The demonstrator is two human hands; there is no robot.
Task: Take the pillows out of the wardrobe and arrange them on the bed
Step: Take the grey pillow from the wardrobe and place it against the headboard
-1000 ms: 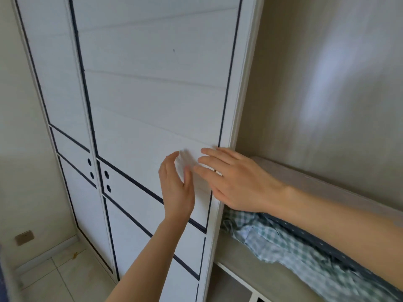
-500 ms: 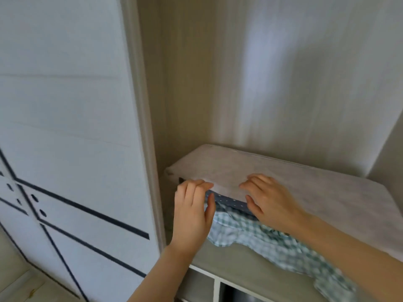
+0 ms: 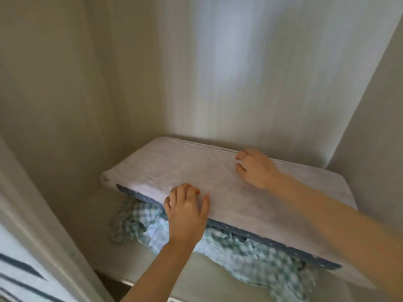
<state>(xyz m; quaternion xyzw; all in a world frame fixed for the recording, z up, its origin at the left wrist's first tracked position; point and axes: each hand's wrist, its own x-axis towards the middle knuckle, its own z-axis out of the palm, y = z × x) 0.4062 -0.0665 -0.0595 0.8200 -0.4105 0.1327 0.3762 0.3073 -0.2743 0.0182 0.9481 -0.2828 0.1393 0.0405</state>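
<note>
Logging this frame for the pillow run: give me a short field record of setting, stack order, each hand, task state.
setting: inside open wardrobe, on shelf
top item: pale pillow, lying flat
beneath it: dark blue dotted layer, only its edge visible
bottom: green checked cloth, crumpled, spilling toward the front
left hand: fingers curled over pillow's front edge
right hand: on top of the pillow towards its back edge, fingers curled into the fabric
task state: pillow not yet lifted out

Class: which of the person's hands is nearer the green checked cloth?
Left. The left hand grips the pillow's front edge directly above the green checked cloth; the right hand rests farther back on top.
</note>
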